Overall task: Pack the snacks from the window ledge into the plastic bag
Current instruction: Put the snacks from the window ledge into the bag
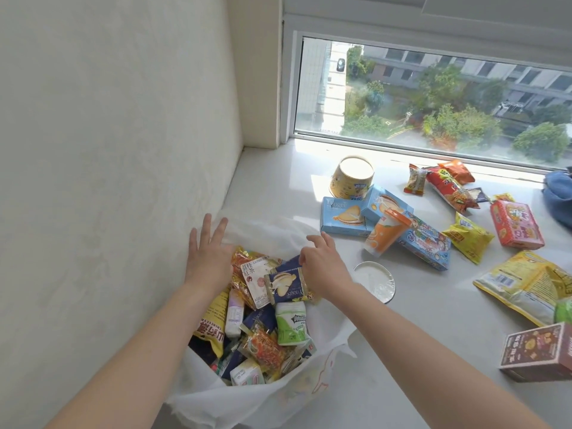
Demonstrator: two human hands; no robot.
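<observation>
A white plastic bag (272, 397) lies open on the window ledge (418, 320) by the left wall, filled with several snack packets. My left hand (208, 258) hovers over the bag's far edge with fingers spread and straight. My right hand (322, 264) hangs above the bag's right side, fingers loosely curled, next to a dark blue biscuit packet (286, 283) lying on top of the pile. I cannot tell whether the fingertips touch it. A green-and-white gum bottle (291, 323) lies in the bag.
On the ledge to the right lie blue biscuit boxes (343, 216), an orange cup (385, 233), a yellow tub (351, 176), a round lid (376, 281), red and yellow snack bags (453, 188), a red box (515, 224) and a brown box (538, 356). Blue fabric (560, 196) is at far right.
</observation>
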